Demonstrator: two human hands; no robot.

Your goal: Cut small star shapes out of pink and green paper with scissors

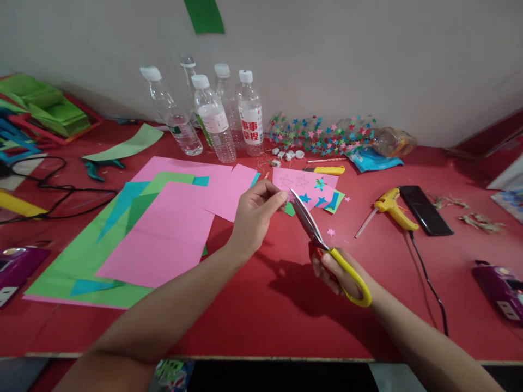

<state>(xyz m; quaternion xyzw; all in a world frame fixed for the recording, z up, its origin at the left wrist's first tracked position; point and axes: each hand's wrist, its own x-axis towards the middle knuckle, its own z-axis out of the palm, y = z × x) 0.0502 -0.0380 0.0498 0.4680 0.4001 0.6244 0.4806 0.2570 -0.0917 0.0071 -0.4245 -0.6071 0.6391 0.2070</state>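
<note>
Between its thumb and fingers, my left hand (258, 215) pinches a small pink paper piece (291, 199), partly hidden by the fingertips. My right hand (335, 271) is closed around yellow-and-red handled scissors (309, 222), whose blades point up and left and reach the pink piece. Beyond them lies a pink sheet with pencil-drawn stars (295, 178), with blue and green star cutouts on it. A small pink star (330, 232) rests on the red table right of the blades. Larger pink sheets (159, 234) lie over green and blue ones at the left.
Several plastic bottles (212, 122) stand near the wall, beside a pile of coloured stars (322, 134). At the right are a yellow glue gun (395, 209) with a black cord and a phone (425, 210). A yellow cutter (329, 170) lies behind the papers.
</note>
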